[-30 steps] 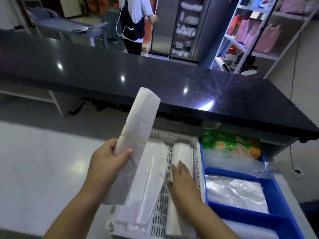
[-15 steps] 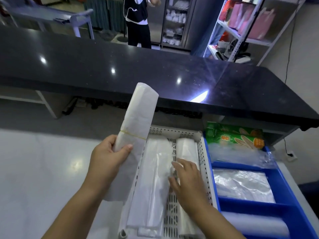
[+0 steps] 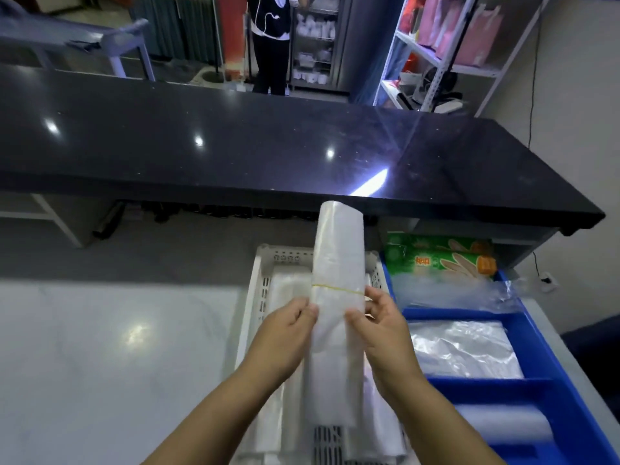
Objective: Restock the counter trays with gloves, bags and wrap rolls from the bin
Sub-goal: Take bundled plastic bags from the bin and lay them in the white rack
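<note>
A rolled bundle of clear plastic bags (image 3: 337, 263), bound by a yellow rubber band, stands nearly upright over the white perforated tray (image 3: 268, 260). My left hand (image 3: 285, 333) grips its left side just below the band. My right hand (image 3: 382, 327) grips its right side at the same height. More bag rolls (image 3: 285, 290) lie flat in the tray beneath, partly hidden by the bundle and my arms. Green glove packs (image 3: 443, 260) sit at the far end of the blue tray (image 3: 536, 333).
The blue tray also holds flat clear bags (image 3: 463, 347) and a white roll (image 3: 503, 421) near its front. A black counter top (image 3: 268, 152) overhangs the trays. White worktop (image 3: 117, 347) spreads to the left. A person (image 3: 268, 38) stands beyond the counter by shelves.
The bundle has moved right, from beside the white tray to above its middle. My right hand left the roll in the tray and now grips the bundle with my left.
</note>
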Available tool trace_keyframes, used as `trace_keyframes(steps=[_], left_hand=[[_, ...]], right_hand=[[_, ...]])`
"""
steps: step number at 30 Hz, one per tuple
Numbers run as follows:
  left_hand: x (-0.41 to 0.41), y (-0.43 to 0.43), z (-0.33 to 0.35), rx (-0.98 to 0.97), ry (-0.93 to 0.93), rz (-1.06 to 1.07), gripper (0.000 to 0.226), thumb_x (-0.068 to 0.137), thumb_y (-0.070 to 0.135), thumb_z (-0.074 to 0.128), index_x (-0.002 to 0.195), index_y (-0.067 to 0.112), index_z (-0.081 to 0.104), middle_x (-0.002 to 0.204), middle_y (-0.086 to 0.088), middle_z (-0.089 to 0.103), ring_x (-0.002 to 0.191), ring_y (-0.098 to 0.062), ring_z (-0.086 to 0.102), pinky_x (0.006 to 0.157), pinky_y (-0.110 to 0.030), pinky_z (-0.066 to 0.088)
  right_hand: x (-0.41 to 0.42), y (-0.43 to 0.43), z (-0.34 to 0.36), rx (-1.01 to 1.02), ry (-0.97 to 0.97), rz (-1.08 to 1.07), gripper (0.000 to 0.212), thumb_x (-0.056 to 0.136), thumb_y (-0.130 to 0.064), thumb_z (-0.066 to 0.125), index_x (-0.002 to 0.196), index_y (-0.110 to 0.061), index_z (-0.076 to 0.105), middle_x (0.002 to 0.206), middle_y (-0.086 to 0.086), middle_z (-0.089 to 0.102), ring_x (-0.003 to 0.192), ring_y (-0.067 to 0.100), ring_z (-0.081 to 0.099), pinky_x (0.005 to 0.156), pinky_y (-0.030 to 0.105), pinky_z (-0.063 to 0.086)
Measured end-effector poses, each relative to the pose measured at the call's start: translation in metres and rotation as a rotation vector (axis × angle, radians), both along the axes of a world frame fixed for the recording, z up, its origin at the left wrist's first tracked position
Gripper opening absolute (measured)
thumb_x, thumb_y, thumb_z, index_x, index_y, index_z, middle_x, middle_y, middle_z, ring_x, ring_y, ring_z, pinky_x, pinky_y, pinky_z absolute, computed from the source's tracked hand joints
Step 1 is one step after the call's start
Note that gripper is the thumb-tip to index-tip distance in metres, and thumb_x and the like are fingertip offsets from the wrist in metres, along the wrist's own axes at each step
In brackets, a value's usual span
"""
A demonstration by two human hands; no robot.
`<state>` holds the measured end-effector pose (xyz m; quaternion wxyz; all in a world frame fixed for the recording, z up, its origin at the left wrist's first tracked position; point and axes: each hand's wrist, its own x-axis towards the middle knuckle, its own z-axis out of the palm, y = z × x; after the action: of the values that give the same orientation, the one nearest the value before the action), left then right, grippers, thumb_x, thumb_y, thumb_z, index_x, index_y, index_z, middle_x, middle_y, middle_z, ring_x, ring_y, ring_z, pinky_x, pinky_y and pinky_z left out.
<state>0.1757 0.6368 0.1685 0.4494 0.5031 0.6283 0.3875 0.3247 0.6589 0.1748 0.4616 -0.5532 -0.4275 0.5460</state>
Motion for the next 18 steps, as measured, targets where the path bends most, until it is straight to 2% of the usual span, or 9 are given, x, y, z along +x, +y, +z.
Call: trace_keyframes(steps=[2, 3, 5, 7, 9, 11, 15, 18], left_hand=[[0.011, 0.004, -0.015, -0.095, 0.044, -0.056, 0.028, 0.094, 0.030, 0.041, 0.086, 0.016, 0.064, 0.086, -0.004, 0.068, 0.081, -0.022, 0.064, 0.080, -0.046, 0.052], [0.018, 0.004, -0.022, -0.127, 0.113, -0.096, 0.026, 0.094, 0.027, 0.042, 0.089, 0.014, 0.063, 0.089, -0.005, 0.068, 0.083, -0.023, 0.063, 0.079, -0.044, 0.052], [0.032, 0.002, -0.035, -0.162, 0.274, -0.196, 0.016, 0.092, 0.023, 0.044, 0.089, 0.018, 0.058, 0.088, 0.003, 0.063, 0.077, -0.013, 0.060, 0.066, -0.028, 0.049], [0.046, 0.000, -0.042, -0.202, 0.315, -0.224, 0.006, 0.089, 0.021, 0.045, 0.085, 0.024, 0.047, 0.082, 0.009, 0.053, 0.069, -0.006, 0.051, 0.052, -0.019, 0.036], [0.058, 0.000, -0.046, -0.251, 0.301, -0.191, 0.005, 0.087, 0.021, 0.048, 0.087, 0.020, 0.043, 0.089, 0.000, 0.052, 0.070, -0.013, 0.049, 0.052, -0.024, 0.034], [0.068, 0.002, -0.046, -0.274, 0.271, -0.132, 0.013, 0.084, 0.021, 0.051, 0.092, 0.015, 0.042, 0.097, -0.007, 0.051, 0.074, -0.019, 0.049, 0.055, -0.028, 0.036], [0.080, 0.005, -0.045, -0.299, 0.177, -0.049, 0.019, 0.084, 0.024, 0.052, 0.096, 0.016, 0.041, 0.090, 0.000, 0.053, 0.079, -0.021, 0.054, 0.059, -0.030, 0.041], [0.081, 0.006, -0.045, -0.286, 0.206, -0.043, 0.019, 0.082, 0.024, 0.051, 0.098, 0.017, 0.042, 0.090, 0.002, 0.057, 0.081, -0.020, 0.057, 0.063, -0.031, 0.045]], right_hand=[[0.020, 0.001, 0.001, 0.011, -0.098, -0.046, 0.030, 0.085, -0.001, 0.061, 0.102, -0.026, 0.057, 0.094, 0.006, 0.070, 0.078, 0.016, 0.069, 0.065, 0.028, 0.055], [0.029, 0.002, 0.001, 0.014, -0.140, -0.060, 0.030, 0.085, -0.002, 0.061, 0.104, -0.025, 0.057, 0.094, 0.007, 0.069, 0.080, 0.018, 0.068, 0.069, 0.032, 0.056], [0.044, 0.002, 0.002, 0.002, -0.180, -0.096, 0.029, 0.086, -0.003, 0.061, 0.108, -0.020, 0.057, 0.092, 0.006, 0.069, 0.082, 0.020, 0.068, 0.074, 0.040, 0.057], [0.054, 0.003, 0.002, -0.001, -0.193, -0.126, 0.027, 0.086, -0.005, 0.061, 0.106, -0.022, 0.056, 0.089, 0.002, 0.068, 0.079, 0.018, 0.068, 0.070, 0.037, 0.058], [0.060, 0.002, 0.002, 0.008, -0.211, -0.138, 0.027, 0.086, -0.007, 0.062, 0.104, -0.027, 0.055, 0.090, -0.001, 0.067, 0.080, 0.015, 0.067, 0.067, 0.032, 0.056], [0.064, 0.002, 0.001, 0.024, -0.233, -0.141, 0.028, 0.086, -0.008, 0.062, 0.105, -0.028, 0.055, 0.090, -0.002, 0.067, 0.081, 0.012, 0.066, 0.066, 0.028, 0.055], [0.068, 0.000, 0.000, 0.045, -0.295, -0.132, 0.030, 0.086, -0.008, 0.062, 0.105, -0.030, 0.055, 0.088, 0.000, 0.067, 0.080, 0.013, 0.066, 0.069, 0.031, 0.056], [0.068, 0.002, -0.003, 0.059, -0.324, -0.115, 0.030, 0.085, -0.008, 0.062, 0.106, -0.028, 0.056, 0.088, 0.000, 0.067, 0.080, 0.013, 0.066, 0.069, 0.030, 0.055]])
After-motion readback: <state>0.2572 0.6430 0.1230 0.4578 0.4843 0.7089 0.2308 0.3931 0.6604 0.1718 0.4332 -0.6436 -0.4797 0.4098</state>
